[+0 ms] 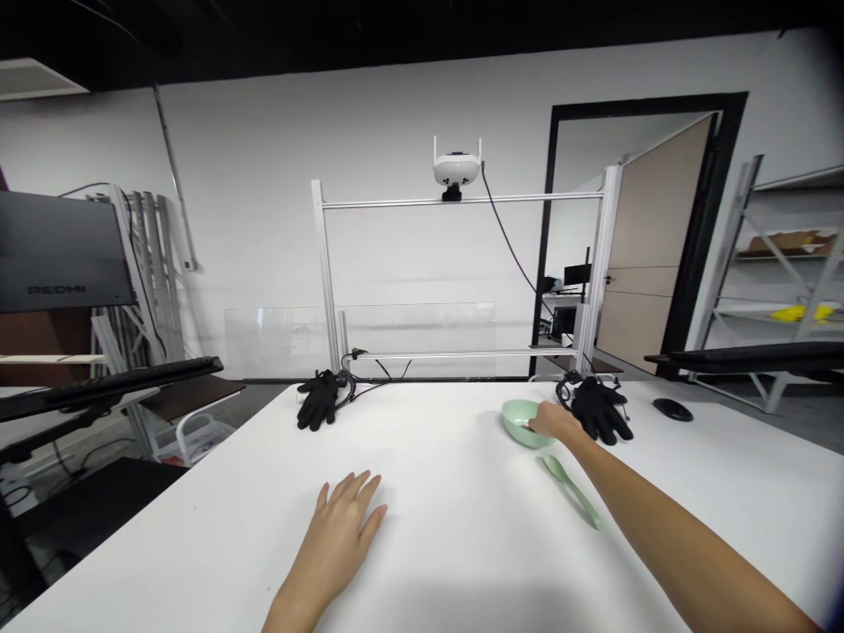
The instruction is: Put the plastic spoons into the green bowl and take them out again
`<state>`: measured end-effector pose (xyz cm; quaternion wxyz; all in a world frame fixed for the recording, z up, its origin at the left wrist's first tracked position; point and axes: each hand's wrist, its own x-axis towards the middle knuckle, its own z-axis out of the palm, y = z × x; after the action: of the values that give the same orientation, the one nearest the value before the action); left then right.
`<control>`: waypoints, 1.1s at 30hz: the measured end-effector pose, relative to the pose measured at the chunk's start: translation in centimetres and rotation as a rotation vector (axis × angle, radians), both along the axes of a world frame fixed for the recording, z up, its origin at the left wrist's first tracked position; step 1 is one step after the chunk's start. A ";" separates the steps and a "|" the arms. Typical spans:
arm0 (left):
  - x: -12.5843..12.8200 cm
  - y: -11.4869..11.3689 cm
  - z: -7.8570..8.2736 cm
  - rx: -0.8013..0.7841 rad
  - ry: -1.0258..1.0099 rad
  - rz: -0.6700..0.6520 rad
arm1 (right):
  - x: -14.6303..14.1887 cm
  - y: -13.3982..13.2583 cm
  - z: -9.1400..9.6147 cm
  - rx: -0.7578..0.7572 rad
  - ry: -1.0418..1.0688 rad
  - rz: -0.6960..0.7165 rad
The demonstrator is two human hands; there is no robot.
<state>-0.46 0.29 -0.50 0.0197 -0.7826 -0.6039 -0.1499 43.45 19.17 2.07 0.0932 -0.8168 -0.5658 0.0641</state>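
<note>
Toward the back right of the white table [435,519] stands a pale green bowl [518,425], upright. My right hand [554,421] reaches over its right side, fingers closed on the rim, with the fingertips partly hidden inside the bowl. Just in front of the bowl lies a matching green spoon [572,491], its handle pointing toward the lower right, under no hand. On the left half of the table my left hand [338,533] rests palm down with fingers spread, holding nothing.
Black gloves, one at back left [319,400] and one at back right [599,410], lie by the feet of a metal frame [324,272]. A black mouse [673,409] sits at the right. A white camera device [456,169] with antennas tops the frame.
</note>
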 end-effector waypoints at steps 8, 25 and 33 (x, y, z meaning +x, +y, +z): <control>0.3 -0.1 -0.4 -0.004 -0.009 -0.021 | 0.8 -4.9 1.7 0.092 -0.016 0.026; 1.1 -0.3 -0.1 0.006 -0.011 -0.042 | 2.8 -16.7 -3.8 0.225 0.009 0.043; 1.2 -0.5 0.5 -0.020 0.009 -0.033 | 3.1 -17.3 -5.0 0.184 0.036 0.023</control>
<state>0.72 -0.19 0.03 0.0121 -0.7934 -0.5922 -0.1404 46.59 1.92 -2.95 0.1770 -0.7971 -0.5767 0.0274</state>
